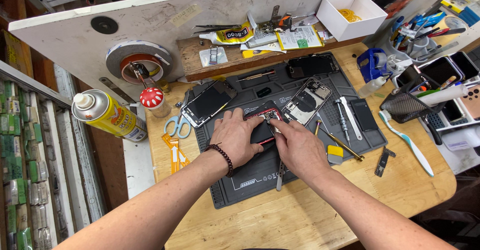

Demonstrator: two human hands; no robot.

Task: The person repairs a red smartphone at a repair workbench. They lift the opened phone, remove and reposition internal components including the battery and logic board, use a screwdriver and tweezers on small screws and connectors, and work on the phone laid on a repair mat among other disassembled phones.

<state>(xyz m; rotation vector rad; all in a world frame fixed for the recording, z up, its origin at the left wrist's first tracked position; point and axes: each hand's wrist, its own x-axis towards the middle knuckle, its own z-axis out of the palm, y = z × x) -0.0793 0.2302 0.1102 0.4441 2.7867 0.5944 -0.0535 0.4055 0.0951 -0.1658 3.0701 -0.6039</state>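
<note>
A wooden desk [300,220] is covered by a grey mat [260,175]. At the mat's middle, a red opened phone [265,122] is pinched by the left hand [235,137] and right hand [300,147], each grip pressed against it.

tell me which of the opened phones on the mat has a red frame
The phone with the red frame is the one under both hands, left hand and right hand. The silver-framed phone to its right and the detached screen to its left lie untouched.

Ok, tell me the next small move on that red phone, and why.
Probably press along the edge with the right hand: the left hand pins the red phone flat on the grey mat, and right fingers sit on its open frame.
</note>
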